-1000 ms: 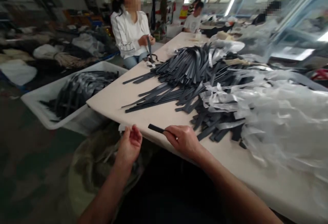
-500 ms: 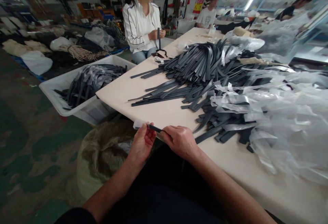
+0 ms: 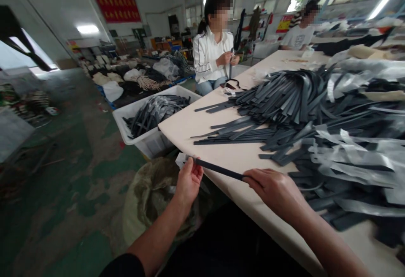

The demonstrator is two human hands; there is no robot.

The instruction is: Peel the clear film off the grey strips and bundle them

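A dark grey flat strap (image 3: 221, 169) stretches between my two hands above the table's near edge. My left hand (image 3: 190, 178) pinches its left end, where a small piece of clear plastic (image 3: 181, 160) sticks out past the fingers. Further right, my right hand (image 3: 272, 186) is closed round the strap, with the fingers hiding that part of it. Beyond my hands, a large heap of similar dark straps (image 3: 284, 95) lies on the pale table (image 3: 234, 154), some of them wrapped in clear plastic film (image 3: 354, 154).
Past the table corner stands a white plastic bin (image 3: 152, 140) of dark straps. Below my left hand sits an open woven sack (image 3: 142, 196). A person in a white jacket (image 3: 210, 53) sits across the table, holding a strap. Another person (image 3: 299, 36) is further back.
My right hand has slid right along the strap, away from my left hand, so a longer stretch shows between them. The camera view has turned left.
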